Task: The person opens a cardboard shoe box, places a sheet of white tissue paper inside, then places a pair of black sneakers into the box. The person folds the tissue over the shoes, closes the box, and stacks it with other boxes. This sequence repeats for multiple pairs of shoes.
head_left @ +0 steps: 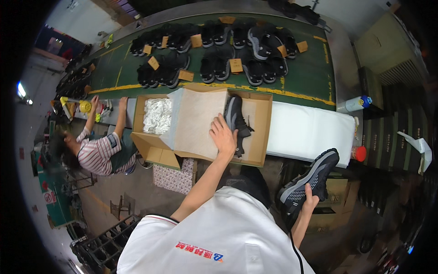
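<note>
While the left hand [223,135] presses its spread fingers on a dark sneaker [236,119] lying in the open cardboard box [260,132] at frame centre, the right hand [310,201] grips a second dark sneaker [308,180] by its heel at lower right. Another person [98,153] works at left, beside the green conveyor [301,77] carrying more shoes.

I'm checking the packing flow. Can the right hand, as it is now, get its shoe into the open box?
Probably yes. The right hand holds a dark shoe low beside the cardboard box, whose top is open. The left hand rests on the shoe inside, leaving the box's right part uncovered.
</note>
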A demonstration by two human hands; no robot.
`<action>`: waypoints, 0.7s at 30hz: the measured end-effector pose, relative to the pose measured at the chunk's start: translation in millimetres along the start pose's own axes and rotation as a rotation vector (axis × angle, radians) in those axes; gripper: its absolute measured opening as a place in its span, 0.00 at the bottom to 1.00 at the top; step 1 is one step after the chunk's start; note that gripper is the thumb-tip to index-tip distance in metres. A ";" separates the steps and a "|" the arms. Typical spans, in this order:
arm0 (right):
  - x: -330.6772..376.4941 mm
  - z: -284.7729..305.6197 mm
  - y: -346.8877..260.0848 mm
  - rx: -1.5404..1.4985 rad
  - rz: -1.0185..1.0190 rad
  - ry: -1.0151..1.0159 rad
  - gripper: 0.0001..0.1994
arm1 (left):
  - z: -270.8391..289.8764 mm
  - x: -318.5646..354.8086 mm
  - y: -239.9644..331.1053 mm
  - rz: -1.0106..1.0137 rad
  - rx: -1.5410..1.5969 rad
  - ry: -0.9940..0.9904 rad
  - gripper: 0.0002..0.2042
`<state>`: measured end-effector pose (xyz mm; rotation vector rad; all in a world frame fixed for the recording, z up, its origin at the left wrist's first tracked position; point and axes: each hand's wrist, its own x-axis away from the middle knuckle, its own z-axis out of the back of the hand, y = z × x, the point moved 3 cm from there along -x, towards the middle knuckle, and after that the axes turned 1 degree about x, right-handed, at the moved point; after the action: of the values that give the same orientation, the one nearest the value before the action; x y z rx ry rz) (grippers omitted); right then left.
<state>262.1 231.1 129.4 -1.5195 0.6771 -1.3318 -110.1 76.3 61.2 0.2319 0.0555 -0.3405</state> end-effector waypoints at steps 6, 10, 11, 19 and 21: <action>-2.9 -21.8 -11.8 -0.035 0.077 0.048 0.13 | 19.1 5.3 -37.7 0.036 0.261 -0.138 0.50; 16.2 -45.2 -40.2 -0.151 0.076 0.084 0.11 | 15.4 3.3 -150.7 0.248 0.346 0.294 0.39; 21.4 -49.8 -45.6 -0.190 0.098 0.133 0.11 | 25.5 -3.3 -184.6 0.348 0.287 0.393 0.36; 29.5 -64.5 -46.5 -0.019 0.117 0.104 0.09 | -53.2 -7.6 -396.8 1.292 1.074 -0.603 0.25; 25.0 -53.6 -29.5 -0.010 0.118 0.071 0.10 | -30.6 -9.4 -413.1 1.068 1.175 -0.314 0.19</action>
<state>211.9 204.2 162.9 -1.4235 0.8067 -1.2991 -258.6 -292.1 -57.0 1.2989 -0.5842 0.7128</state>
